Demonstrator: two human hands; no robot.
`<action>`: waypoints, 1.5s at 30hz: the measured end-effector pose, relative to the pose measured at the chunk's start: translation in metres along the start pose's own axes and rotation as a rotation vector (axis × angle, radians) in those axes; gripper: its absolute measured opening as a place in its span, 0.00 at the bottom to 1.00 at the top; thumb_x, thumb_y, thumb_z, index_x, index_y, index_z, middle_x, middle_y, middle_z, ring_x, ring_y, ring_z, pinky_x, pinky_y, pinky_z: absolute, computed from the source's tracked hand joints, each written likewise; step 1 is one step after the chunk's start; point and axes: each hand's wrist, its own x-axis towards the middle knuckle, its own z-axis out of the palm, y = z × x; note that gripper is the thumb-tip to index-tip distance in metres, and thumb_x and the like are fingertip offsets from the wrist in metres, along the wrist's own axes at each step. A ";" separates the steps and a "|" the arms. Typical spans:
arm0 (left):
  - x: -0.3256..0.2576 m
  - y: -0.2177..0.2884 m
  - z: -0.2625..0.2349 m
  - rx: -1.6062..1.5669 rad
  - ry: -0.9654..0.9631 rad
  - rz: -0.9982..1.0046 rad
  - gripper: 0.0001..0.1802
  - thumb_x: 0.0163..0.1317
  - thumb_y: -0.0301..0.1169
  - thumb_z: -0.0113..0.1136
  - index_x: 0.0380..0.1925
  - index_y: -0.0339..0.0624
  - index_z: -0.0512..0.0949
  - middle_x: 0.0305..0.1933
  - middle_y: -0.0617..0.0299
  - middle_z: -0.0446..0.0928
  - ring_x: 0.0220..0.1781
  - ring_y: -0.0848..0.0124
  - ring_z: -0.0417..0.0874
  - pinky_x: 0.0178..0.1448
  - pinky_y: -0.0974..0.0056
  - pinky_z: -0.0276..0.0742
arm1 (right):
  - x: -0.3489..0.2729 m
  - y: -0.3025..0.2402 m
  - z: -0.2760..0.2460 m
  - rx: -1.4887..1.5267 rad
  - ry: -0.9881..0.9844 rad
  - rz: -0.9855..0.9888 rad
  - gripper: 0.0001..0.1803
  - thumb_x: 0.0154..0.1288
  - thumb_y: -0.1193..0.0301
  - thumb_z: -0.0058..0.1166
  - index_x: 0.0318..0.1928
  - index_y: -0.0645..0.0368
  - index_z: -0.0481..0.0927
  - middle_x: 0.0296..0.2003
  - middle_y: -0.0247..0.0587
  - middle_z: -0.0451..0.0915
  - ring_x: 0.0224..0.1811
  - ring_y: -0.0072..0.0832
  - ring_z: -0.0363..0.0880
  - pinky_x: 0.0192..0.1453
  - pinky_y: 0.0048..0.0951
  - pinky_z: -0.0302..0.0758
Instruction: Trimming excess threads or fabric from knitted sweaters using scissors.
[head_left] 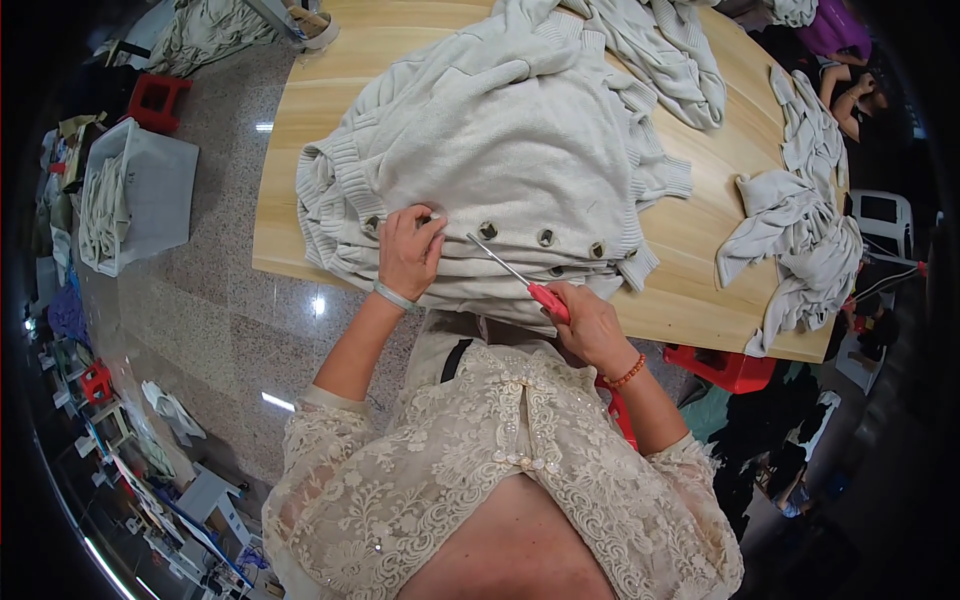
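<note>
A pale grey knitted cardigan [500,150] lies spread on the wooden table in front of me, with a row of dark buttons [546,238] along its near side. My left hand [408,248] is closed at the button row, thumb and fingers pinching the knit, and a small light spot shows at the fingertips. In my right hand [588,328] is a screwdriver [548,300] with a red handle and a thin metal shaft. Its tip points left and away from me, close to a button and a little right of my left hand. My fingers partly hide the handle.
More grey knitwear [800,225] lies along the table's right side, and another piece [680,60] at the far edge. A white bin [165,195] with knitwear stands on the floor at left. Red stools [158,102] stand around. Another person's arm [850,105] shows at far right.
</note>
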 end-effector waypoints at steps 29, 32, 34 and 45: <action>0.008 -0.043 0.006 -0.434 -0.317 -0.298 0.09 0.52 0.22 0.65 0.32 0.39 0.75 0.29 0.66 0.76 0.29 0.78 0.76 0.35 0.71 0.74 | 0.014 -0.003 0.004 0.003 -0.083 -0.034 0.13 0.63 0.59 0.53 0.40 0.55 0.73 0.26 0.49 0.79 0.31 0.50 0.80 0.35 0.50 0.73; 0.007 -0.047 0.000 -0.517 -0.359 -0.381 0.11 0.53 0.21 0.64 0.36 0.39 0.76 0.31 0.65 0.76 0.30 0.77 0.77 0.36 0.71 0.74 | 0.014 -0.007 0.012 0.065 -0.034 -0.057 0.13 0.62 0.61 0.54 0.41 0.55 0.73 0.26 0.49 0.79 0.31 0.51 0.80 0.35 0.50 0.74; 0.005 -0.041 -0.002 -0.352 -0.258 -0.283 0.14 0.52 0.22 0.65 0.40 0.40 0.76 0.35 0.62 0.77 0.35 0.72 0.78 0.42 0.67 0.75 | 0.009 -0.011 0.011 0.134 -0.039 -0.037 0.13 0.60 0.65 0.54 0.44 0.54 0.72 0.29 0.50 0.79 0.34 0.50 0.80 0.38 0.49 0.74; 0.037 0.032 0.036 -0.163 -0.346 0.046 0.16 0.49 0.24 0.67 0.37 0.42 0.73 0.38 0.54 0.71 0.41 0.53 0.75 0.44 0.54 0.72 | -0.031 0.023 -0.012 0.063 0.070 0.160 0.17 0.60 0.66 0.58 0.50 0.52 0.74 0.36 0.50 0.80 0.41 0.48 0.78 0.44 0.45 0.74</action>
